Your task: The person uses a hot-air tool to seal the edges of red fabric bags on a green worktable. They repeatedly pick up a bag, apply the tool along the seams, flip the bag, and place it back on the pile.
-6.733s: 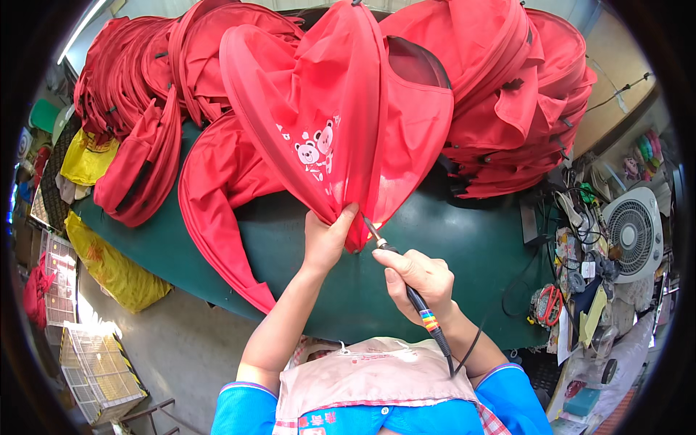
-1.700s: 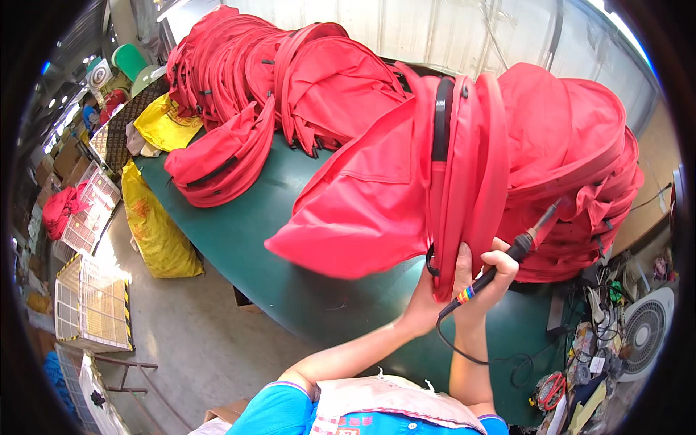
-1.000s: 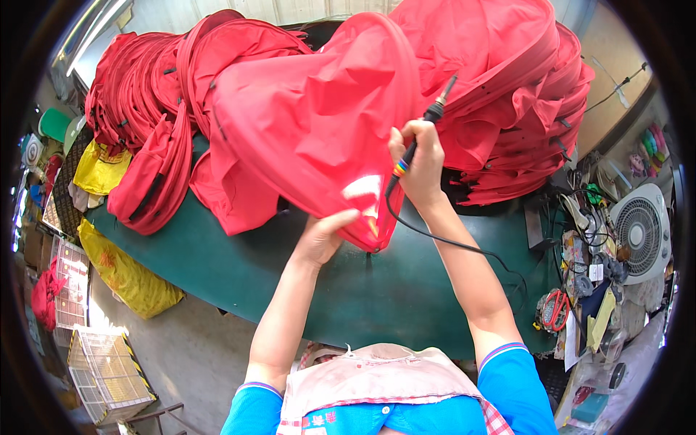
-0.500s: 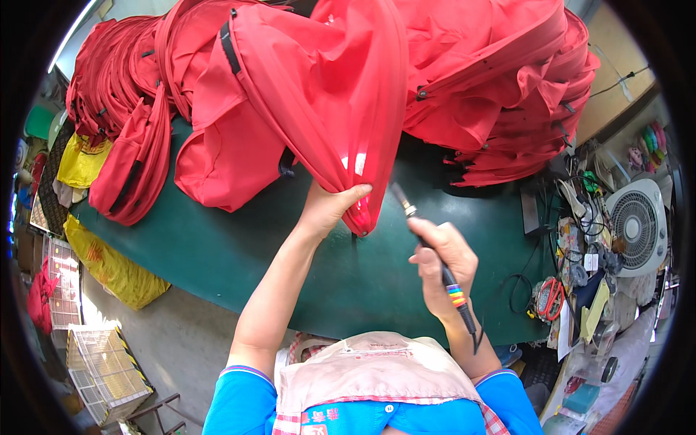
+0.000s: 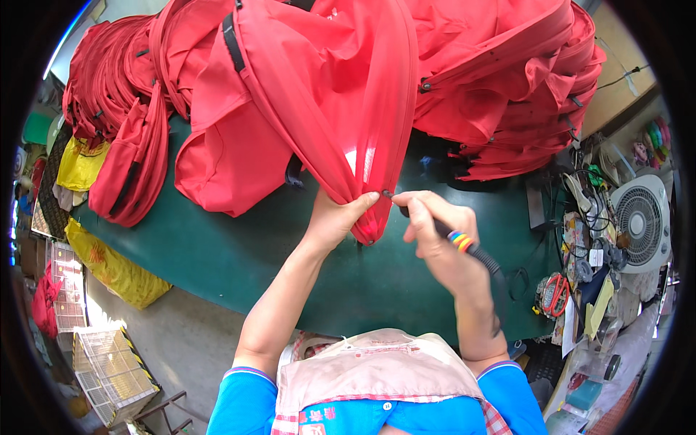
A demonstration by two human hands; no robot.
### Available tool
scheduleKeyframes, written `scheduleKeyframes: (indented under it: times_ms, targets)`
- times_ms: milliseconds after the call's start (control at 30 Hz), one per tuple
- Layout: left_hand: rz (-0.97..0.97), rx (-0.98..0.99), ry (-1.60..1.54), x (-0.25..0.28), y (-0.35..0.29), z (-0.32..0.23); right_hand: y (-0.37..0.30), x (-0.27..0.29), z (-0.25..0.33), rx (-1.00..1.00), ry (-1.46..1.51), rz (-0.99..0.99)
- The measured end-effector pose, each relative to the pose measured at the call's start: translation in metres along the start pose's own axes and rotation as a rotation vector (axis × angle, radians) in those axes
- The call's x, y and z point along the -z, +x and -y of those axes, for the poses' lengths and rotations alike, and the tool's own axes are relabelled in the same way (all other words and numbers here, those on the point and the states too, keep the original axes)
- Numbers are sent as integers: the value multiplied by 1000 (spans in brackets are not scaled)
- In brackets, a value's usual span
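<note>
A large red fabric bag (image 5: 326, 87) with piped, zipper-like edges hangs down before me and narrows to a point over the table. Near that lower tip my left hand (image 5: 338, 217) is closed on the cloth, thumb on top. My right hand (image 5: 446, 225) is wrapped round a soldering iron (image 5: 461, 241) with a black handle, coloured rings and a cord running back along the wrist. Its metal tip meets the bag's right edge, just beside my left thumb; whether it presses in is too small to tell.
More red bags lie piled at the left (image 5: 119, 80) and the right (image 5: 507, 94) of the dark green table (image 5: 239, 246). A grey fan (image 5: 639, 223), red-handled scissors (image 5: 557, 296) and loose cables crowd the right side. Yellow bags (image 5: 119, 268) and a wire crate (image 5: 114, 373) are at the left.
My right hand has moved up and left, turning the soldering iron so its tip reaches the bag's edge. My left hand keeps its hold on the cloth.
</note>
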State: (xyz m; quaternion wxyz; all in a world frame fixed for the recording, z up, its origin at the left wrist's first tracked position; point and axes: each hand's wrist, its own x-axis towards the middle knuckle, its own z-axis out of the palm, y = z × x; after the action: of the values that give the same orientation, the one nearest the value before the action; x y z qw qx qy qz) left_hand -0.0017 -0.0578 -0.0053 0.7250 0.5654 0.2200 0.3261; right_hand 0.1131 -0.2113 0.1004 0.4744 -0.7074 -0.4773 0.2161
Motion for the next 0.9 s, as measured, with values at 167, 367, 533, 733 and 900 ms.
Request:
scheduleKeyframes:
  times_ms: [167, 367, 533, 733, 900]
  targets:
    - [0, 40, -64, 1, -6, 2, -12, 31, -34, 156, 696, -28]
    - [-95, 13, -353, -18, -63, 14, -1, -73, -106, 155, 168, -610]
    - [-272, -95, -500, 16, -86, 12, 4, -74, -91, 4, 898, -804]
    - [-225, -60, -367, 0, -75, -9, -16, -94, -134, 239, 95, -729]
    - [-295, -212, -234, -7, -47, -6, -25, -64, -138, 274, 473, -788]
